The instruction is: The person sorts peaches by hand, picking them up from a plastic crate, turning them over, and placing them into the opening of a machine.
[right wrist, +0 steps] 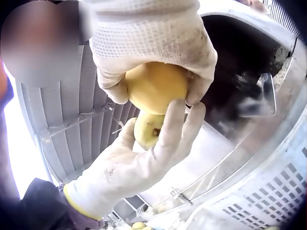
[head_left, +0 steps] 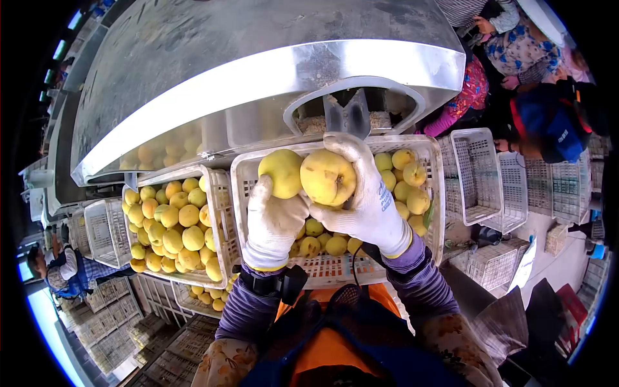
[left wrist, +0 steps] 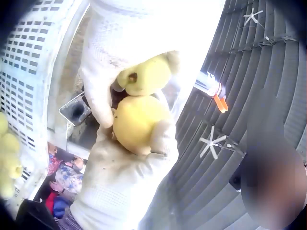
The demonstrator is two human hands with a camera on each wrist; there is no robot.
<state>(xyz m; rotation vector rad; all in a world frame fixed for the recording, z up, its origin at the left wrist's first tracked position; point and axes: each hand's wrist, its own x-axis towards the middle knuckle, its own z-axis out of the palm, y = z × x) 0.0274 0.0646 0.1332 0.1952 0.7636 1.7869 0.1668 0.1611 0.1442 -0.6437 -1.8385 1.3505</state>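
Both hands wear white gloves and are raised over a white crate (head_left: 436, 193) of yellow peaches. My left hand (head_left: 274, 226) grips a greenish-yellow peach (head_left: 281, 173), its thumb up along the near side. My right hand (head_left: 374, 209) holds a larger yellow peach (head_left: 327, 177) with brown marks, fingers over the far side and thumb beneath. The two peaches sit side by side, close together. In the right wrist view, the left-hand peach (right wrist: 147, 130) shows its stem hollow, and fingertips of the left hand (right wrist: 139, 167) reach up to the other peach (right wrist: 157, 88).
Right ahead stands a metal machine (head_left: 258, 71) with an arched opening and a V-shaped metal piece (head_left: 347, 115). A second crate (head_left: 219, 219) full of peaches stands at left. Stacked crates (head_left: 478, 174) and several people (head_left: 548, 122) are at right.
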